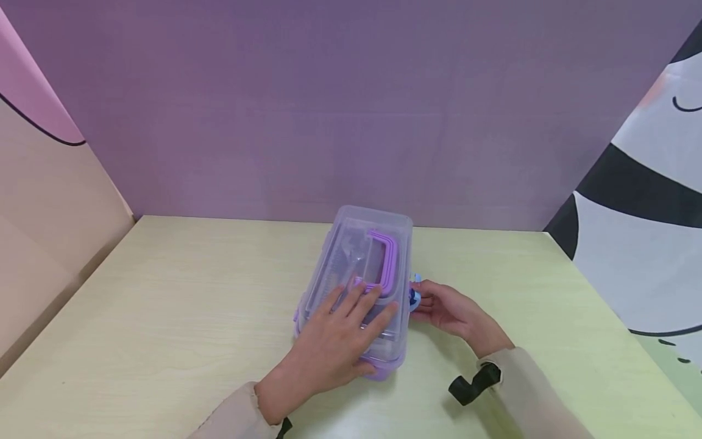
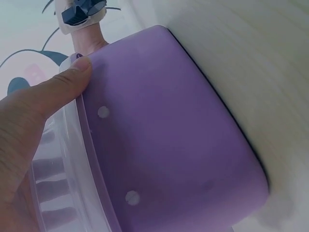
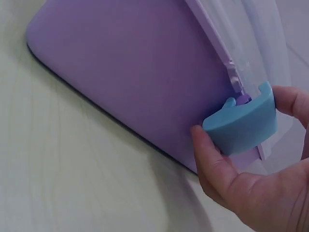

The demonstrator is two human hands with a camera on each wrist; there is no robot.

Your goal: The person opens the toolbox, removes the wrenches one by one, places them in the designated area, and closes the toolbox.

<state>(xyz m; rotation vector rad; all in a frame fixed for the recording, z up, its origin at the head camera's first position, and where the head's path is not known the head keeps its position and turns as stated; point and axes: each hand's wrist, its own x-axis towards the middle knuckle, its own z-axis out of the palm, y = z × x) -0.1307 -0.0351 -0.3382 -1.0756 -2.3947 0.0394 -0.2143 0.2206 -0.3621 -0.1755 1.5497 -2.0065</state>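
Purple box (image 2: 169, 121): left hand (image 1: 331, 350) spread on lid (image 1: 340, 262), right hand (image 1: 450, 311) pinching latch (image 3: 244, 124).

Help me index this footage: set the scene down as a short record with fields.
container: rectangular purple plastic box, translucent plastic lid on top
handle: C-shaped purple plastic handle on the lid
left hand: fingers spread on the lid
right hand: pinches light-blue plastic latch at the box's right side
surface: pale wood-grain table

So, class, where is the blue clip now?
In the head view, the blue clip is at the right side of the box, pinched by the right hand.
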